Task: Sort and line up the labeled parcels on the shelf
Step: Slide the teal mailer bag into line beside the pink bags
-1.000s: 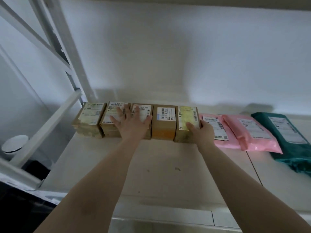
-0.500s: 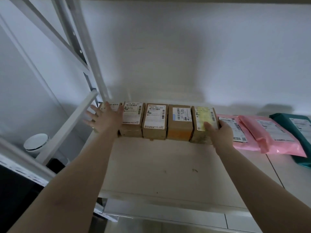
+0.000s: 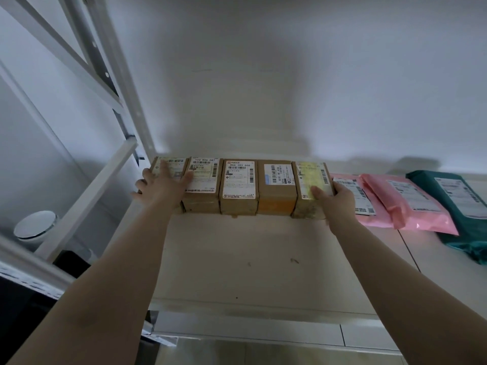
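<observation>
A parcel storeroom or mailroom: a white metal rack (image 3: 105, 75) against a bare wall holds 5 labeled cardboard boxes (image 3: 238, 187) in a row (barcodes up) beside 3 plastic mailers (image 3: 403, 204).

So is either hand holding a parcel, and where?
Right hand grips the rightmost box at its right end; left hand rests flat on the leftmost box.

A white wall (image 3: 290, 75) is filling the upper part of the frame. White metal uprights and braces (image 3: 105, 83) are slanting down across the upper left. At the lower left, 1 round white lidded container (image 3: 35, 227) is sitting below a brace, beside a dark object (image 3: 72, 262) too dim to identify.
</observation>
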Demonstrator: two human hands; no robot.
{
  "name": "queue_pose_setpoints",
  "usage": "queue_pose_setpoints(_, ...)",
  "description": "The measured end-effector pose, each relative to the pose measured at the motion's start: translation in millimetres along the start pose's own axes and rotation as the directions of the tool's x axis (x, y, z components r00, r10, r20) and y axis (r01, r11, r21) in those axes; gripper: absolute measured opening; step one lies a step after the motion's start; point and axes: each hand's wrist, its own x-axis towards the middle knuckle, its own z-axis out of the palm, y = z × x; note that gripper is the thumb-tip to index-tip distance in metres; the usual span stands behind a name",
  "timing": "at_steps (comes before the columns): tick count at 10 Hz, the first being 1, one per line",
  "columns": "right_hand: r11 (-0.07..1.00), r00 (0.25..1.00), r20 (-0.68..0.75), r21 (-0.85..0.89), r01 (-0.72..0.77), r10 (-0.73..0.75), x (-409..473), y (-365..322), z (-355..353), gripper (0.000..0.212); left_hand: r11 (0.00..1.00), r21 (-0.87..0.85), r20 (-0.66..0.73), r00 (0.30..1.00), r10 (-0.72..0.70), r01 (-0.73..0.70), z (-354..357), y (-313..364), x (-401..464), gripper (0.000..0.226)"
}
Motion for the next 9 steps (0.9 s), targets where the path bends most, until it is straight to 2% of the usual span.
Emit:
queue_pose_setpoints(1, 1.0, 1.0, -0.006, -0.01, 0.0, -0.001, 0.2, 0.0, 0.5, 0.038, 1.0, 0.021, -0.006, 1.0, 0.016, -0.016, 0.4, 0.1, -0.8, 0.092)
queue_pose_setpoints(4, 0.996, 0.999, -0.041, -0.089, -0.011, 0.008, 5.6, 2.8, 4.4, 0.051, 0.998, 0.055, -0.02, 0.999, 0.033, -0.031, -0.5, 1.5, -0.9, 0.098)
queue_pose_setpoints(8, 0.985, 1.0, -0.011, -0.171, -0.026, 0.025, 11.7, 8.1, 5.9, 0.062, 0.991, 0.093, -0.011, 0.995, 0.101, -0.099, 0.5, 4.8, -4.8, 0.092)
queue_pose_setpoints(9, 0.977, 0.999, -0.044, -0.213, -0.011, 0.002, 7.0, -0.1, 2.7, 0.062, 0.99, 0.053, -0.084, 0.987, 0.136, -0.132, -2.2, 11.7, -10.2, 0.091)
